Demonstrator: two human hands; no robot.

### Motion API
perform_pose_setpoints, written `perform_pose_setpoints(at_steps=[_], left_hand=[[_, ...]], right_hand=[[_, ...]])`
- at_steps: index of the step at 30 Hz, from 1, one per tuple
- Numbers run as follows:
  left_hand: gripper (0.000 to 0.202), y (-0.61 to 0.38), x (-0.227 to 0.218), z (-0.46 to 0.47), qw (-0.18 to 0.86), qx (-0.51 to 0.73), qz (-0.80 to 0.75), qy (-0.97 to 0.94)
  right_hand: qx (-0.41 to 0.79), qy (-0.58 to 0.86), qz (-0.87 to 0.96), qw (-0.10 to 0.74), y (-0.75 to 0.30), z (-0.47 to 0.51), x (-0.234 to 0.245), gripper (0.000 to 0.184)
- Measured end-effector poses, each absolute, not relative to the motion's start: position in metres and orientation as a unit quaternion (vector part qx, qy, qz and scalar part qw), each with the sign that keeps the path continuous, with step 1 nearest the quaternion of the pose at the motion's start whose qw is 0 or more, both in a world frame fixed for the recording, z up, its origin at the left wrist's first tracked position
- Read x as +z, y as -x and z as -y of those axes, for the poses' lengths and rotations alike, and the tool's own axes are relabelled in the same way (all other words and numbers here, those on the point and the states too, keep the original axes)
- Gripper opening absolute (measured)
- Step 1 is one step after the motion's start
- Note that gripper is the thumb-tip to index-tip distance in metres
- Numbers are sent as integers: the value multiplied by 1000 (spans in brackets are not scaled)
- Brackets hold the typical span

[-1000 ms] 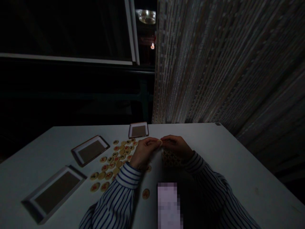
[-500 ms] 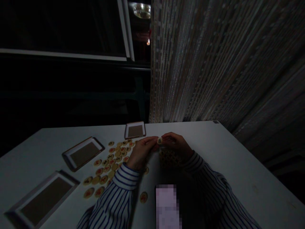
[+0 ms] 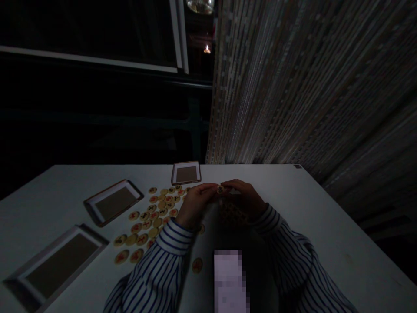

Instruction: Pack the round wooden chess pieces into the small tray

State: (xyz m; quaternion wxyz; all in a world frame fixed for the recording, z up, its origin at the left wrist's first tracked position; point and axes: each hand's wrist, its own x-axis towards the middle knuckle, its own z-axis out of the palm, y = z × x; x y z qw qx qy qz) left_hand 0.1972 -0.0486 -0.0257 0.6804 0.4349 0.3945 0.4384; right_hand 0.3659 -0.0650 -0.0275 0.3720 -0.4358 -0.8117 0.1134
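Both hands meet over the middle of the white table, pinching one round Chinese chess piece [image 3: 220,189] with a dark character on its face. My left hand [image 3: 196,203] closes on it with thumb and fingertips from the left. From the other side, the fingers of my right hand [image 3: 245,196] grip the same piece. Below the right hand, in shadow, is a dim cluster of pieces [image 3: 232,214], partly hidden. Left of my left forearm, many loose xiangqi pieces [image 3: 153,215] with red or dark characters lie spread out, some blank side up. A single piece [image 3: 197,265] lies nearer me.
Three shallow rectangular trays stand on the white table [image 3: 312,243]: a near-left tray [image 3: 94,233], a middle tray [image 3: 135,191] and a far tray [image 3: 199,172]. A lit phone-like screen [image 3: 230,280] is at the near edge. A string curtain [image 3: 276,87] hangs beyond the table.
The view has shifted slightly, so the table sits a little higher in the picture. Both hands still hold the piece, its face now tilted a little; the pieces below the right hand look darker.
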Motion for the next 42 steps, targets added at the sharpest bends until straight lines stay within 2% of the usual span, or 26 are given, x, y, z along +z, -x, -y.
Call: perform_pose_setpoints(at_steps=[5, 12, 20, 25, 30, 42], left_hand=[[25, -197, -30, 46, 649, 440, -423, -455], [28, -198, -43, 41, 629, 421, -437, -486], [35, -188, -53, 33, 563, 408, -475, -539], [35, -185, -52, 32, 551, 391, -471, -567], [35, -183, -56, 30, 530, 372, -472, -598], [32, -180, -58, 28, 488, 353, -461, -651]], right_hand=[[61, 451, 841, 291, -365, 60, -23, 28], [65, 463, 851, 241, -370, 57, -30, 25], [45, 527, 847, 59, -383, 45, -46, 24], [39, 559, 829, -4, -376, 47, -48, 26], [16, 570, 821, -35, -370, 50, -49, 31], [-25, 568, 820, -60, -364, 53, -49, 29]])
